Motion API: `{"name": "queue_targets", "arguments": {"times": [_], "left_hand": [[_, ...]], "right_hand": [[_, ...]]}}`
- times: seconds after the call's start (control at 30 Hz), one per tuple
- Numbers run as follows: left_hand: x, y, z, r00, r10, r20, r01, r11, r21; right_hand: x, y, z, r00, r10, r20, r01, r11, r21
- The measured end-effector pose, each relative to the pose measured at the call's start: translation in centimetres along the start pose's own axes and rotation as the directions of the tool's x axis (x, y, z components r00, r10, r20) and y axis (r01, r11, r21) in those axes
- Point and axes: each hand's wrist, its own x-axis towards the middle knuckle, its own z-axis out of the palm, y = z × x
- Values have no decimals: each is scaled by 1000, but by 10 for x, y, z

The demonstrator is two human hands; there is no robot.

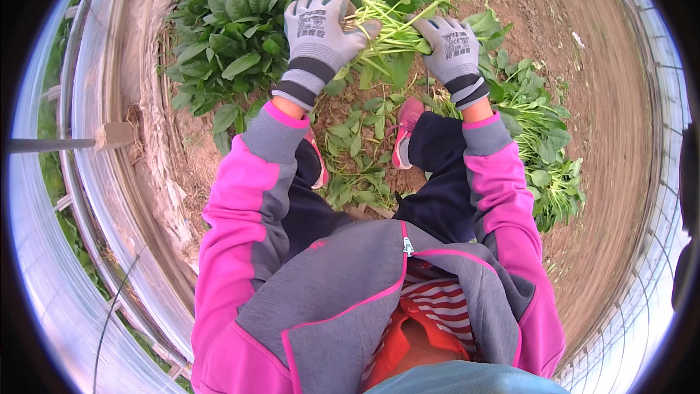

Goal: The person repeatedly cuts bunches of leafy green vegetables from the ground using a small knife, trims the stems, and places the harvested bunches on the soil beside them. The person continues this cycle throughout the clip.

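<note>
A bunch of leafy greens that look like spinach [391, 24] lies between my two gloved hands, its pale stems and roots towards the left. My left hand [328, 24], in a grey knitted work glove, is closed around the root end of the stems. On the other side, my right hand [449, 44], gloved alike, has its fingers against the stems and leaves of the same bunch; its fingertips are partly hidden, so its grip cannot be told. What looks like a thin dark tool shaft shows just below the right hand, too small to make out.
Dense growing greens [229, 38] fill the upper left. Picked greens lie in a row [541, 137] at the right. Loose leaves [358, 137] cover soil between two pink shoes [407, 120]. Plastic sheeting [109, 120] with a post runs along the left; bare soil [601, 120] stretches right.
</note>
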Motion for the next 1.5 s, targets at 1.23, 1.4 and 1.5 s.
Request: {"name": "queue_targets", "arguments": {"times": [1.23, 1.4, 1.5], "left_hand": [[13, -83, -20, 870, -426, 249, 375, 898, 229], [4, -74, -23, 855, -362, 370, 514, 678, -525], [1, -49, -5, 976, -198, 87, 214, 819, -533]], "right_hand": [[0, -2, 7, 996, 29, -84, -33, 998, -45], [4, -2, 7, 992, 34, -124, -41, 997, -62], [5, -6, 9, 993, 37, -112, -46, 996, -74]]}}
